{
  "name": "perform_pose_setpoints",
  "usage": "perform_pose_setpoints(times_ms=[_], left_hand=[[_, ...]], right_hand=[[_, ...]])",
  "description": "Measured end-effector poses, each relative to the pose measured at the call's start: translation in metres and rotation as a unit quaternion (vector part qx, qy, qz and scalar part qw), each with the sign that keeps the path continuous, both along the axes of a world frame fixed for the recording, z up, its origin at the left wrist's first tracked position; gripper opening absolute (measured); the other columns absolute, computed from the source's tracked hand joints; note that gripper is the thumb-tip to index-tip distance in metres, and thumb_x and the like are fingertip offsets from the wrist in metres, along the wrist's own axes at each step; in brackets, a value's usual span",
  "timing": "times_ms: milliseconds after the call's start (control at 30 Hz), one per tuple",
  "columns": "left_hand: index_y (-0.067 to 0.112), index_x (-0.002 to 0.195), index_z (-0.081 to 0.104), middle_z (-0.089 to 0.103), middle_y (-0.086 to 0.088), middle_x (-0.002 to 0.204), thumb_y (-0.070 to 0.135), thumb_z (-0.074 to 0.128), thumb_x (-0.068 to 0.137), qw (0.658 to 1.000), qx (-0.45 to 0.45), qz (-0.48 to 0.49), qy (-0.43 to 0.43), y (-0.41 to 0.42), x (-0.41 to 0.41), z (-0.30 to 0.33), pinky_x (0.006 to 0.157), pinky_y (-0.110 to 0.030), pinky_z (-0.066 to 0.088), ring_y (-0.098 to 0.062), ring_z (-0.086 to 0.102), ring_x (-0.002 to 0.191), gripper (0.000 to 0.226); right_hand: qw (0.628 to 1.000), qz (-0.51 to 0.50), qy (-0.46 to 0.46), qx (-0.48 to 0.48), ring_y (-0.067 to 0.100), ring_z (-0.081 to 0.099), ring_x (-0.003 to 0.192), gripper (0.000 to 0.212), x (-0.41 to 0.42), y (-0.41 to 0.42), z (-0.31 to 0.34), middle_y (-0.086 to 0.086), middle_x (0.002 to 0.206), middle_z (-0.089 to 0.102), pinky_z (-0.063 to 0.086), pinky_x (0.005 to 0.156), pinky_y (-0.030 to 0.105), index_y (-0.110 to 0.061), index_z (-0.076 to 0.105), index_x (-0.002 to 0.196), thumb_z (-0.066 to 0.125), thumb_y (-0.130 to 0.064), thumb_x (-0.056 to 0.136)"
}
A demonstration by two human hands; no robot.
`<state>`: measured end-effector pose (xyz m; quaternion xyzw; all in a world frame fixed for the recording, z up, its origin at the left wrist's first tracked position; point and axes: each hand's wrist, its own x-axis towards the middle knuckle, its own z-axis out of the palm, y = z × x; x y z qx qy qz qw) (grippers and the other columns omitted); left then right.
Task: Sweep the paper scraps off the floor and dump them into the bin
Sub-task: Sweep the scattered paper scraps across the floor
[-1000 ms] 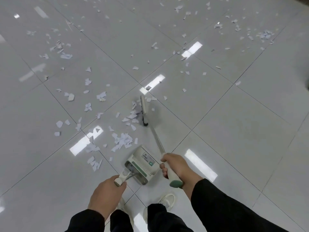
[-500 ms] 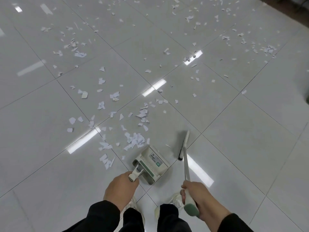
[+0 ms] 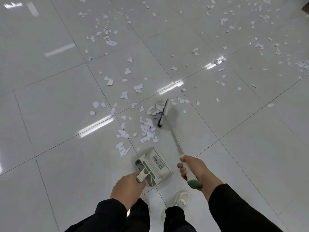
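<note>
Left grip (image 3: 127, 188) wraps the dustpan (image 3: 153, 165) handle, mouth set toward the paper scraps (image 3: 148, 129) on the floor (image 3: 58, 106); right grip (image 3: 192, 168) clenches the broom (image 3: 163, 113), bristles behind the pile to push it in. Bin not visible.

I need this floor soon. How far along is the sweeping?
Early. Done: only a small pile of scraps gathered ahead of the dustpan. In hand: the right hand works the broom; the left hand holds the pan. Left: scattered paper across the tiles; no bin in view.
</note>
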<state>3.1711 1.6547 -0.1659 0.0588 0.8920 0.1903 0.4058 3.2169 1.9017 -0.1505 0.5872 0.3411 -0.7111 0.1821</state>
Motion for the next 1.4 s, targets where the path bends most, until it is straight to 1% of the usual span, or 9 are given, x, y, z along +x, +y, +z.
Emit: perform_pose_setpoints(times_ms=[100, 233, 367, 533, 733, 800, 1000, 1233, 1400], left_hand=[[0.032, 0.085, 0.065, 0.066, 0.005, 0.074, 0.041, 0.053, 0.095, 0.999, -0.005, 0.043, -0.003, -0.010, 0.007, 0.010, 0.054, -0.022, 0.039, -0.009, 0.060, 0.067, 0.018], [0.032, 0.079, 0.061, 0.066, 0.005, 0.075, 0.041, 0.054, 0.094, 0.995, 0.001, 0.098, 0.000, -0.014, 0.019, 0.018, 0.056, -0.025, 0.041, -0.011, 0.060, 0.069, 0.019], [0.030, 0.091, 0.065, 0.066, 0.008, 0.079, 0.047, 0.055, 0.094, 0.980, -0.003, 0.197, 0.026, -0.027, 0.062, 0.031, 0.060, -0.029, 0.041, -0.014, 0.056, 0.070, 0.020], [0.034, 0.075, 0.060, 0.067, 0.006, 0.072, 0.043, 0.053, 0.096, 0.957, -0.042, 0.283, 0.048, -0.051, 0.132, 0.042, 0.059, -0.029, 0.045, -0.013, 0.060, 0.067, 0.025], [0.029, 0.081, 0.064, 0.069, 0.001, 0.074, 0.042, 0.051, 0.096, 0.921, -0.046, 0.384, 0.054, -0.090, 0.205, 0.048, 0.067, -0.034, 0.052, -0.017, 0.064, 0.072, 0.023], [0.024, 0.083, 0.065, 0.069, -0.002, 0.075, 0.040, 0.052, 0.095, 0.907, -0.047, 0.416, 0.047, -0.114, 0.226, 0.049, 0.069, -0.036, 0.053, -0.021, 0.065, 0.075, 0.024], [0.032, 0.083, 0.064, 0.068, 0.008, 0.076, 0.045, 0.053, 0.094, 0.899, -0.081, 0.429, 0.027, -0.160, 0.252, 0.041, 0.064, -0.029, 0.050, -0.013, 0.063, 0.073, 0.021], [0.033, 0.079, 0.062, 0.067, 0.008, 0.074, 0.045, 0.052, 0.092, 0.892, -0.095, 0.442, 0.001, -0.161, 0.231, 0.034, 0.061, -0.027, 0.047, -0.014, 0.063, 0.072, 0.021], [0.026, 0.075, 0.061, 0.066, 0.003, 0.069, 0.043, 0.051, 0.092, 0.885, -0.111, 0.452, -0.005, -0.120, 0.161, 0.017, 0.059, -0.028, 0.045, -0.018, 0.060, 0.067, 0.026]], right_hand=[[0.991, 0.127, 0.006, 0.042, 0.017, 0.046, 0.050, 0.015, 0.028, 0.002, 0.004, 0.010, 0.069, 0.057, 0.043, 0.042, 0.023, -0.004, 0.059, 0.109, 0.058, -0.016, 0.100], [0.969, 0.211, -0.017, 0.130, 0.018, 0.045, 0.045, 0.006, 0.059, 0.015, -0.004, 0.009, 0.066, 0.057, 0.039, 0.043, 0.023, -0.002, 0.059, 0.092, 0.054, -0.005, 0.093], [0.965, 0.246, 0.014, 0.091, 0.015, 0.039, 0.043, 0.007, 0.077, 0.024, 0.000, 0.008, 0.060, 0.053, 0.035, 0.038, 0.021, -0.004, 0.055, 0.092, 0.059, -0.008, 0.096], [0.926, 0.365, 0.018, 0.094, 0.015, 0.042, 0.045, 0.009, 0.106, 0.032, 0.004, 0.007, 0.065, 0.054, 0.036, 0.043, 0.021, -0.005, 0.057, 0.099, 0.060, -0.012, 0.095], [0.849, 0.521, 0.033, 0.088, 0.016, 0.042, 0.044, 0.007, 0.103, -0.010, 0.016, 0.007, 0.063, 0.053, 0.036, 0.044, 0.022, -0.005, 0.057, 0.095, 0.057, -0.011, 0.092], [0.810, 0.579, 0.029, 0.089, 0.016, 0.044, 0.043, 0.008, 0.097, -0.044, 0.016, 0.008, 0.064, 0.054, 0.038, 0.044, 0.022, -0.005, 0.056, 0.096, 0.056, -0.011, 0.092], [0.704, 0.704, 0.009, 0.097, 0.016, 0.048, 0.045, 0.014, 0.075, -0.086, 0.009, 0.010, 0.070, 0.058, 0.043, 0.046, 0.023, -0.004, 0.063, 0.100, 0.057, -0.013, 0.091], [0.654, 0.748, -0.037, 0.103, 0.017, 0.045, 0.043, 0.023, 0.004, -0.047, 0.005, 0.014, 0.071, 0.057, 0.040, 0.045, 0.022, 0.001, 0.063, 0.108, 0.057, -0.008, 0.088], [0.602, 0.781, -0.065, 0.153, 0.018, 0.043, 0.043, 0.022, -0.119, 0.024, 0.001, 0.013, 0.068, 0.056, 0.038, 0.044, 0.020, 0.001, 0.065, 0.109, 0.055, -0.008, 0.090]])
